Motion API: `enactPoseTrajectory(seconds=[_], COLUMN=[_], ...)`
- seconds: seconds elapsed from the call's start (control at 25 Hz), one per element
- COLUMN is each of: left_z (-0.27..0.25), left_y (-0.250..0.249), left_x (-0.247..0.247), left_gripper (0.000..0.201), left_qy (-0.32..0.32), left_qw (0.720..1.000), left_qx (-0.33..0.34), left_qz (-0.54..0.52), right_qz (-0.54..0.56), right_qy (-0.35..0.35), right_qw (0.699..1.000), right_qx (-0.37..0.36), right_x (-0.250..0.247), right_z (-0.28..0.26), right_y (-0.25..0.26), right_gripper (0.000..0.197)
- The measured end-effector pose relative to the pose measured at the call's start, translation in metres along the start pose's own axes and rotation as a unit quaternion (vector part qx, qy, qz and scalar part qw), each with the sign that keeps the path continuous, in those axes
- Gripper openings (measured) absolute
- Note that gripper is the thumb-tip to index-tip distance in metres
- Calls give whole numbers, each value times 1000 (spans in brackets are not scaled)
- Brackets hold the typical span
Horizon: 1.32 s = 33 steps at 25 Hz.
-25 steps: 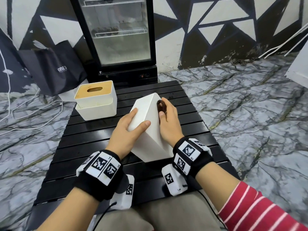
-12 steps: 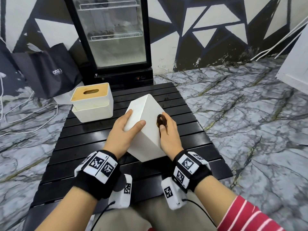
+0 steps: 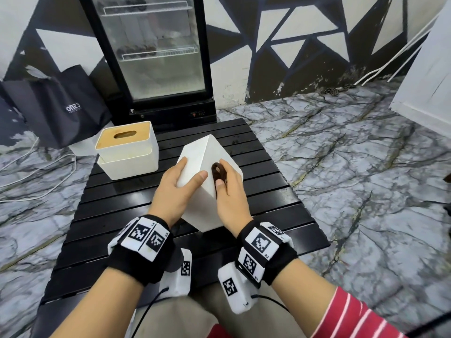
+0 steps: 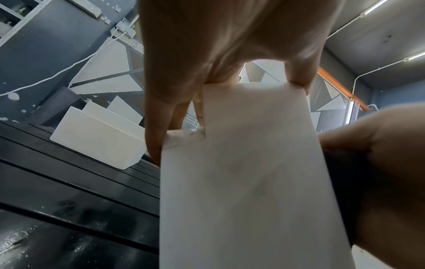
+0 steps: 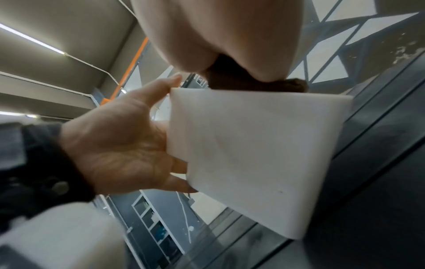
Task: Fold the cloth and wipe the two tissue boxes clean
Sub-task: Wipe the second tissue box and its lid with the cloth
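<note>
My 2 hands tilt a plain white tissue box (image 3: 195,164) on a black slatted counter (image 3: 117,215) while a dark cloth rubs it.

The only readable writing is "ONE" on a black bag (image 3: 61,106) on the marble-patterned floor; the wristbands carry black-and-white square codes. My left hand (image 3: 174,189) has its grip on the box's left side, fingers spread, thumb across the near face. My right hand (image 3: 229,191) pinches a bunched dark brown cloth (image 3: 218,172) against the right face. The box looks smooth and matte, balanced on 1 corner. A second white tissue box (image 3: 127,154) with a wooden slotted lid sits flat, rear left.
</note>
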<state>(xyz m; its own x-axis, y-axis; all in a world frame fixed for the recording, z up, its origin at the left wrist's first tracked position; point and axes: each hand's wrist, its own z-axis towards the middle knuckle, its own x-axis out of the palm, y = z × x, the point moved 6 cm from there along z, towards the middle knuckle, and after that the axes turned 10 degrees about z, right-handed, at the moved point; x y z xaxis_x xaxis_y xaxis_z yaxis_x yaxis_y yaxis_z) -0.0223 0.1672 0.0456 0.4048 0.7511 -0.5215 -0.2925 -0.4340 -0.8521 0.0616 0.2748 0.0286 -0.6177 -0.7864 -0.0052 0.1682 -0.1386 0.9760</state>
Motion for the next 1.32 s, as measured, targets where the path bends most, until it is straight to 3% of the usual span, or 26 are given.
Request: enactPoseTrajectory(seconds=[0.2,0.44,0.64,0.92,1.32], left_z=[0,2,3,3,2], left_y=[2,0,3,0,5], left_x=[0,0,1,3,1], left_gripper=[103,105,102,107,92], left_qy=[-2,11,5,9,-5], left_qw=[1000,1000,1000,1000,1000], left_qx=[-1,10,4,13,-8], left_qz=[-21,-21,-18,-4,-20], right_qz=[0,29,47,70,-1], right_qy=[-21,22,23,45,11], right_qw=[1000,997,998,991,1000], right_qx=[17,-66,-37,-108,-9], right_x=[-8,13,0,13,-12], right_z=[-12,-4,2,10,46], right_y=[-11,18,4,14,-19], right_gripper=[45,42,43,45,43])
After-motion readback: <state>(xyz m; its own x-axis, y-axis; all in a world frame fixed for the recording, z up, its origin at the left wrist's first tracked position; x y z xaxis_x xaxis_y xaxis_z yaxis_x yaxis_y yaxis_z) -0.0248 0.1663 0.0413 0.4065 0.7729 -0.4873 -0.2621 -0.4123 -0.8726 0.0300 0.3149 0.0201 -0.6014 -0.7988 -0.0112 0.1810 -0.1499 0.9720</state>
